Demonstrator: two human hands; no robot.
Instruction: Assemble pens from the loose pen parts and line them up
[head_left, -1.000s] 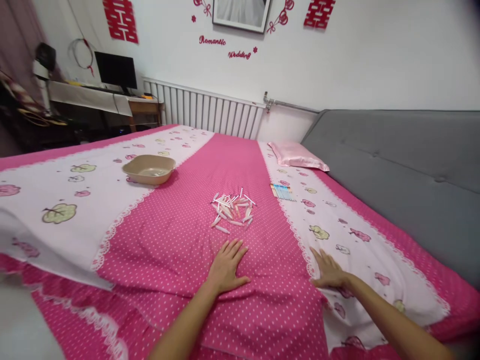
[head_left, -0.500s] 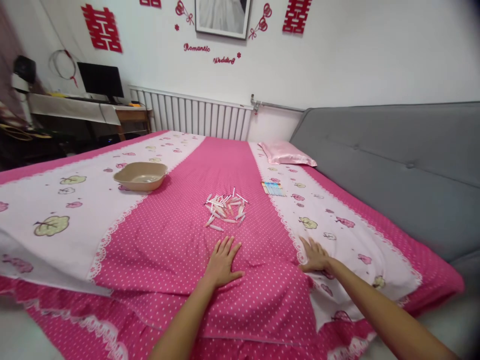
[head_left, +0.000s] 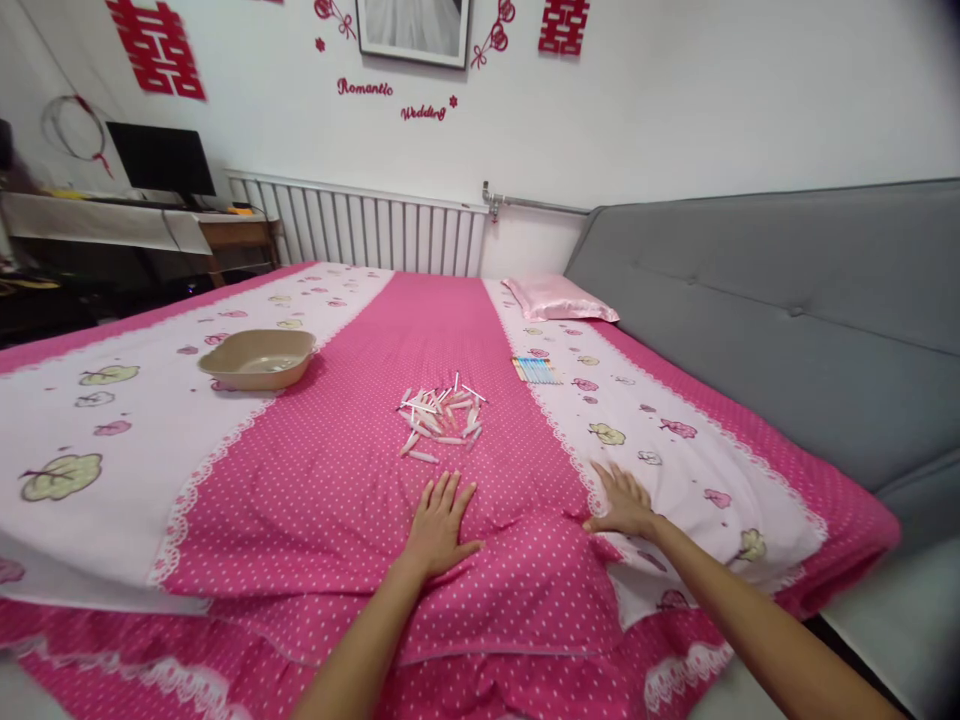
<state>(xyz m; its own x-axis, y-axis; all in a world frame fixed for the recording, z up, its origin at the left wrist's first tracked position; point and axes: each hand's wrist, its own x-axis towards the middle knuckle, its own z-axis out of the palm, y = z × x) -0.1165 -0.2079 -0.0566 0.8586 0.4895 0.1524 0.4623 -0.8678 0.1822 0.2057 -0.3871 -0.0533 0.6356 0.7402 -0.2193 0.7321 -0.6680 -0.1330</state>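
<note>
My left hand (head_left: 438, 532) and right hand (head_left: 624, 503), spread and empty, seem waiting; sticks (head_left: 450, 440) at left's twelve o'clock would require reaching forward.

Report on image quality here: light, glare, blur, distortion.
Head view: soft light, no harsh shadows; head view: sheen on the glossy pink fabric pillow; head view: wide-angle stretch toward the edges, dark upper right corner; head view: finger outlines readable on the bare left hand and right hand, but the pile of slim white-and-pink sticks too small for fine detail.
</note>
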